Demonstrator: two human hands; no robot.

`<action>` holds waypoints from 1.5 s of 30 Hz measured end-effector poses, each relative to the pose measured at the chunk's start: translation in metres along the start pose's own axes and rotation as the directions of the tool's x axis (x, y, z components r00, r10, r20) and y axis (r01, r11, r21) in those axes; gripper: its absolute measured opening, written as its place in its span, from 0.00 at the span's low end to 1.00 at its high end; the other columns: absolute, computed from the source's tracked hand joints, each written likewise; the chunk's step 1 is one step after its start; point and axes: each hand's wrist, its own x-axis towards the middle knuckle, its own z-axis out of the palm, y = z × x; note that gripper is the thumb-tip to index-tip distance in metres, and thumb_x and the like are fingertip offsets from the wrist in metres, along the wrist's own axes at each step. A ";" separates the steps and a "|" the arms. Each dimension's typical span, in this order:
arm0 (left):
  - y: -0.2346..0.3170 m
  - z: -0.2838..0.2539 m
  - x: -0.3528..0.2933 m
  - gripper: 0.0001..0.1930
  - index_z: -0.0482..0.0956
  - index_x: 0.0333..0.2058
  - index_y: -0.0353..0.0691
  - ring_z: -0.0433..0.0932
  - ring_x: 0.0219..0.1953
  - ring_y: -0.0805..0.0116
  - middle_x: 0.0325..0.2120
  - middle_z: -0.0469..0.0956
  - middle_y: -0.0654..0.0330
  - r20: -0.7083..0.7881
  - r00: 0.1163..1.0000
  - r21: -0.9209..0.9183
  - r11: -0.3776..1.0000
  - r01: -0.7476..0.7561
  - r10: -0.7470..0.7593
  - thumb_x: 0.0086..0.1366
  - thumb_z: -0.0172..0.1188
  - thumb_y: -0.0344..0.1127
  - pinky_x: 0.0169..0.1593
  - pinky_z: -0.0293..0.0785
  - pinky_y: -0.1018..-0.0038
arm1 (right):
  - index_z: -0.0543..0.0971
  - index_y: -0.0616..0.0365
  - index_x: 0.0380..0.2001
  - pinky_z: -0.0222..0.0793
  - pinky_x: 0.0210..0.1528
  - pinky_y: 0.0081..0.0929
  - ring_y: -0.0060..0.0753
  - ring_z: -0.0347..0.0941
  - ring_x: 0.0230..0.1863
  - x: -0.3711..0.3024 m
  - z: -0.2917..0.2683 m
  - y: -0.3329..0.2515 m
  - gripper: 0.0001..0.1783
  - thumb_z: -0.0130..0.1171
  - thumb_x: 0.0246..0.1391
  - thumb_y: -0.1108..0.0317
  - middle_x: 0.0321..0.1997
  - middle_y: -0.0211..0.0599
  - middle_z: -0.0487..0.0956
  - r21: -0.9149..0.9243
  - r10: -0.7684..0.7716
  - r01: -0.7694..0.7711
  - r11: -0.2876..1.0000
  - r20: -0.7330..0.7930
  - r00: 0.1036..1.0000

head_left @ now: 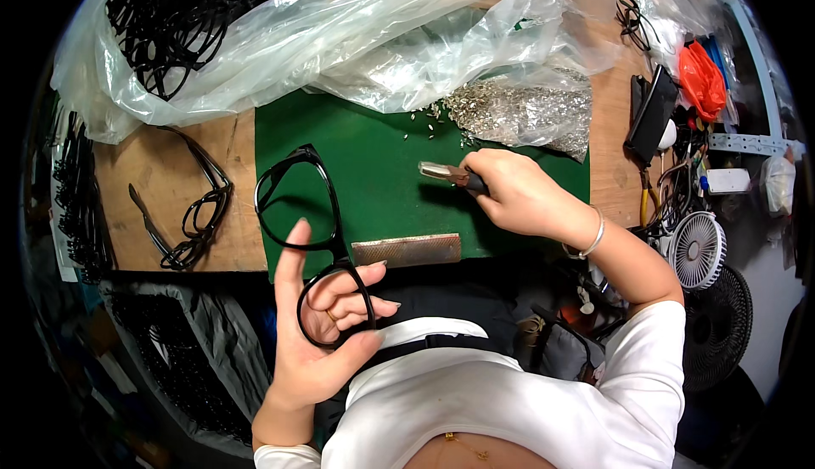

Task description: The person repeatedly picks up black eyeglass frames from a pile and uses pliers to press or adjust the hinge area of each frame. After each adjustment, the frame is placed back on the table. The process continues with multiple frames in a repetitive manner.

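My left hand (311, 365) holds a black eyeglass frame (339, 250) near the table's front edge. The thumb and fingers are around its lower rim, and the index finger points up along the bridge. The frame has two large rounded rims, and no temple arms show on it. My right hand (519, 190) is closed around a pair of pliers (450, 174) with worn metal jaws pointing left over the green mat (382, 163). A flat, ridged metal plate (407, 249) lies at the mat's front edge between my hands. Small metal pieces (492, 114) are heaped beyond the pliers.
A clear plastic bag (441, 53) with many black frames (182, 19) spans the back. Assembled glasses (199, 206) rest on the wood at left. A phone (652, 115), a red bag (702, 81) and a white fan (698, 250) are at right.
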 end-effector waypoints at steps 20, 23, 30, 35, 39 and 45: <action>-0.054 0.038 0.014 0.28 0.49 0.53 0.35 0.75 0.35 0.70 0.41 0.69 0.47 0.089 0.975 0.239 0.946 -0.219 0.203 0.54 0.46 0.14 0.40 0.72 0.78 | 0.69 0.63 0.27 0.65 0.23 0.21 0.24 0.68 0.20 -0.021 0.015 -0.078 0.07 0.54 0.49 0.71 0.24 0.37 0.69 0.832 0.228 0.023 0.555 -0.179 0.957; -0.056 0.039 0.016 0.27 0.50 0.52 0.32 0.75 0.36 0.69 0.39 0.69 0.49 0.072 0.972 0.258 0.938 -0.233 0.222 0.54 0.48 0.15 0.40 0.72 0.78 | 0.68 0.63 0.27 0.61 0.17 0.15 0.16 0.65 0.16 -0.020 0.026 -0.080 0.08 0.54 0.52 0.69 0.21 0.31 0.69 0.923 0.266 0.064 0.381 -0.176 0.948; -0.037 0.029 0.016 0.27 0.50 0.52 0.34 0.75 0.35 0.71 0.40 0.68 0.49 0.145 0.989 0.221 0.975 -0.024 -0.008 0.54 0.46 0.13 0.40 0.73 0.79 | 0.69 0.59 0.26 0.60 0.23 0.13 0.13 0.62 0.21 -0.014 0.013 -0.073 0.11 0.56 0.51 0.64 0.20 0.25 0.68 0.970 0.201 -0.244 0.003 0.239 0.950; -0.013 0.024 0.015 0.27 0.52 0.52 0.35 0.76 0.32 0.74 0.39 0.69 0.51 0.215 0.967 0.008 0.990 0.140 -0.138 0.54 0.48 0.15 0.37 0.73 0.81 | 0.69 0.59 0.27 0.60 0.26 0.13 0.14 0.63 0.23 -0.016 0.006 -0.077 0.10 0.56 0.51 0.64 0.21 0.25 0.68 0.973 0.118 -0.232 0.001 0.230 0.966; -0.003 0.023 0.008 0.29 0.54 0.52 0.35 0.78 0.28 0.66 0.37 0.71 0.49 0.161 0.968 -0.077 0.975 0.206 -0.192 0.51 0.49 0.13 0.34 0.75 0.78 | 0.69 0.59 0.29 0.61 0.29 0.15 0.15 0.63 0.25 -0.020 -0.001 -0.079 0.11 0.55 0.52 0.62 0.24 0.25 0.69 0.966 0.051 -0.255 -0.051 0.257 0.965; 0.009 0.007 0.005 0.24 0.58 0.51 0.32 0.76 0.32 0.71 0.39 0.71 0.50 0.257 0.914 -0.043 0.941 0.337 -0.315 0.55 0.50 0.17 0.36 0.73 0.80 | 0.71 0.65 0.32 0.64 0.32 0.27 0.30 0.68 0.28 -0.036 -0.018 -0.054 0.18 0.50 0.53 0.57 0.25 0.42 0.72 0.621 -0.065 -0.217 0.753 0.399 0.915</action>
